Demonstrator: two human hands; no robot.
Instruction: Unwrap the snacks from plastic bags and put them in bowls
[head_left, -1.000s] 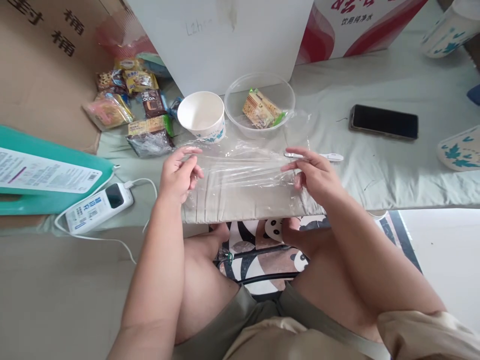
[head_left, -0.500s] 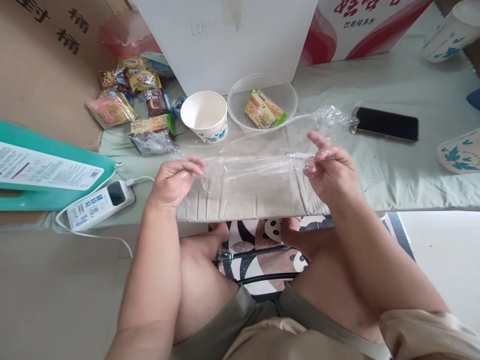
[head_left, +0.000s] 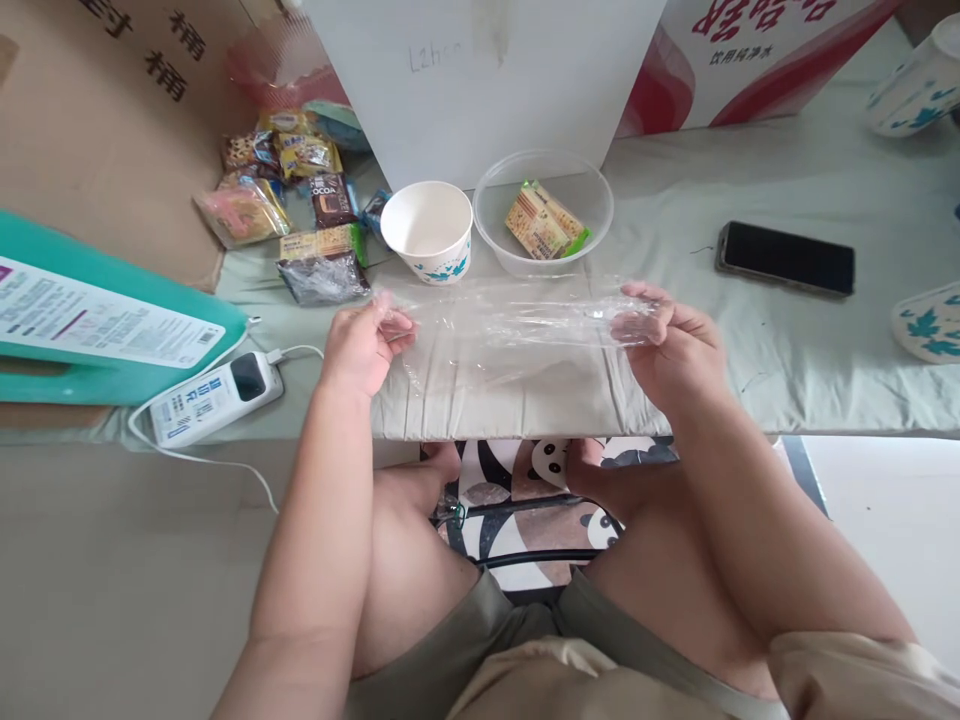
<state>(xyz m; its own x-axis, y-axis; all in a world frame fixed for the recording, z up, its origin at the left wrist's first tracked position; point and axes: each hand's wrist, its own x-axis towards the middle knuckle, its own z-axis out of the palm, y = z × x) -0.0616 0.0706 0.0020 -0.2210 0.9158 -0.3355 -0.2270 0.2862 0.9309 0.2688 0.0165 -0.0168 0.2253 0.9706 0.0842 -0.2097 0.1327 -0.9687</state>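
A sheet of clear plastic film point(head_left: 517, 325) stretches between my two hands above the front of the cloth-covered surface. My left hand point(head_left: 369, 340) grips its left end, fingers bent together. At the other end, my right hand point(head_left: 671, 340) has its fingers closed on the film. Just beyond the film stand a white paper cup point(head_left: 429, 235) with blue leaf prints and a round clear plastic bowl point(head_left: 487, 215). Two wrapped crackers point(head_left: 541, 222) lie inside the bowl.
Several packaged snacks point(head_left: 307, 185) are piled at the left, near a cardboard box point(head_left: 97, 130). A green jug point(head_left: 97, 330) and a white power bank point(head_left: 217, 400) with a cable sit front left. A phone point(head_left: 786, 258) lies right; a white box point(head_left: 480, 90) stands behind.
My right hand's raised fingers have come down onto the film. The film's bunched end near the phone has been drawn in, and the film lies flatter between my hands. The view has shifted slightly.
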